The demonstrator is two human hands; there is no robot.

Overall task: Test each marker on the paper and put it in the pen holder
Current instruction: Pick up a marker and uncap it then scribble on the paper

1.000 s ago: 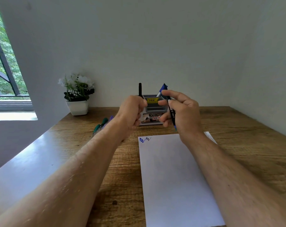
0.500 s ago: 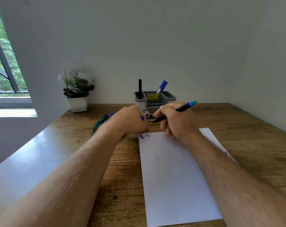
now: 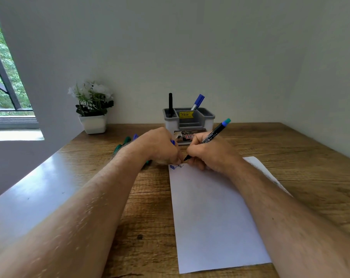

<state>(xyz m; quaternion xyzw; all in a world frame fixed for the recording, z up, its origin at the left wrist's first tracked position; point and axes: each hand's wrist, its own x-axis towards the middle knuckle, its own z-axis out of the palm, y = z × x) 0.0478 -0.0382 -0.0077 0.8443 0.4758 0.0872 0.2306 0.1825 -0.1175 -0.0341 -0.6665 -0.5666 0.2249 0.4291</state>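
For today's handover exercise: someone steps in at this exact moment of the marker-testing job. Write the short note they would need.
Right hand: holds an uncapped black-barrelled marker, tip at the top left corner of the paper, beside the scribbles already there.
Left hand: closed beside that corner, a bit of blue showing in it, probably the cap.
Pen holder: at the back of the desk, with a black marker and a blue marker in it.
Done: two markers in the holder.
Left: finish this test, cap it, put it in the holder, then test the green and blue markers lying behind the left wrist.
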